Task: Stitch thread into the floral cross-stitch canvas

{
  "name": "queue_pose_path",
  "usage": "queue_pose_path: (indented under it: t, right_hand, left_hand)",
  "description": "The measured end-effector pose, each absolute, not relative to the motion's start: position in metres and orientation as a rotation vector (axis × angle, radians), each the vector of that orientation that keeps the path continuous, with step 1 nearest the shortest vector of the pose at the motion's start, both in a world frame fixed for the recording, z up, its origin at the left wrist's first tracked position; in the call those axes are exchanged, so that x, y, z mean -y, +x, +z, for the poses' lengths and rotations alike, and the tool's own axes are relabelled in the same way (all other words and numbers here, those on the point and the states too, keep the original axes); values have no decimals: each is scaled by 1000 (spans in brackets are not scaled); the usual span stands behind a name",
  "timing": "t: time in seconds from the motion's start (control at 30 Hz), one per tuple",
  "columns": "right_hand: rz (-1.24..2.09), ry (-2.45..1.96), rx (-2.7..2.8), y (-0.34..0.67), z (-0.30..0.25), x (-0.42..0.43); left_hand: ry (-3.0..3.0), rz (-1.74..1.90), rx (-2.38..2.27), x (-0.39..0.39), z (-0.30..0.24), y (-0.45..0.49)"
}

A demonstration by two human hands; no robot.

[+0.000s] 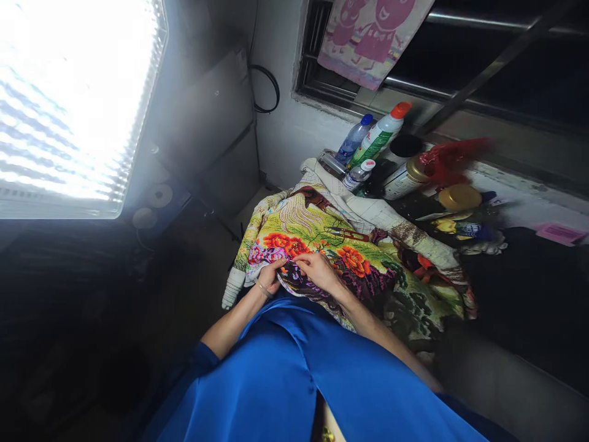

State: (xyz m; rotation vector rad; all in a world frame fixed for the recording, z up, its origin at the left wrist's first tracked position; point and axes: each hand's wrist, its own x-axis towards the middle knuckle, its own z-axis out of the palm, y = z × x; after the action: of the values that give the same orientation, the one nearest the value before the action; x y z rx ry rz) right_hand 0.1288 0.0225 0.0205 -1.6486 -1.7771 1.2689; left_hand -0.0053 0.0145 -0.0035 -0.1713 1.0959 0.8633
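A large embroidered cloth [368,258] with red flowers and green leaves lies bunched on my lap and over the ledge. My left hand [270,275] grips the cloth's near edge, fingers curled under it. My right hand [317,270] rests on the cloth beside it, thumb and forefinger pinched at a spot near the purple stitching; what they pinch is too small to make out. Small scissors [343,232] lie on the cloth just beyond my right hand. My blue garment [294,380] fills the foreground.
Several bottles [380,140] and jars [407,177] crowd the window ledge behind the cloth, with a yellow lid [459,197] and a pink box [560,233]. A pink towel [368,37] hangs at the window. A bright lamp panel [73,104] glares at left.
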Motion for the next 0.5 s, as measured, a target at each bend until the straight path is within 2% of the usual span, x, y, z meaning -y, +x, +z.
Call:
queue_pose_path:
  t: [0.5]
  right_hand:
    - [1149, -1730, 1940, 123, 27, -25]
  left_hand:
    - [-197, 857, -1081, -15, -3, -6]
